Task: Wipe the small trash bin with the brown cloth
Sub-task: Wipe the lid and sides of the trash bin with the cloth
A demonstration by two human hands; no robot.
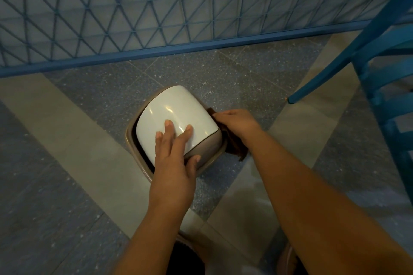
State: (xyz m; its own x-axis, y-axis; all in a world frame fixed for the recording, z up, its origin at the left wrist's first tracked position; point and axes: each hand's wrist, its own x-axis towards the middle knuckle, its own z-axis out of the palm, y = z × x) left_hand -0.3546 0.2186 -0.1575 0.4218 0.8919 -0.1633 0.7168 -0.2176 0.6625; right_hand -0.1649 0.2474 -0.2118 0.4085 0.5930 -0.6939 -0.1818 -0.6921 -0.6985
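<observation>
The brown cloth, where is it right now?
In the head view, the cloth is under the right hand, pressed against the right side of the bin, which the left hand steadies.

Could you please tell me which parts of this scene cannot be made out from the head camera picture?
- Small beige plastic trash bin: its side walls are hidden beneath its glossy white domed lid.
- Dark brown cloth: mostly covered by the right hand, which grips it against the bin.
- Lid's near part: covered by the left hand.
- Blue wooden chair: cut off by the right edge.
- Shoes at the bottom edge: dark and cut off.
</observation>
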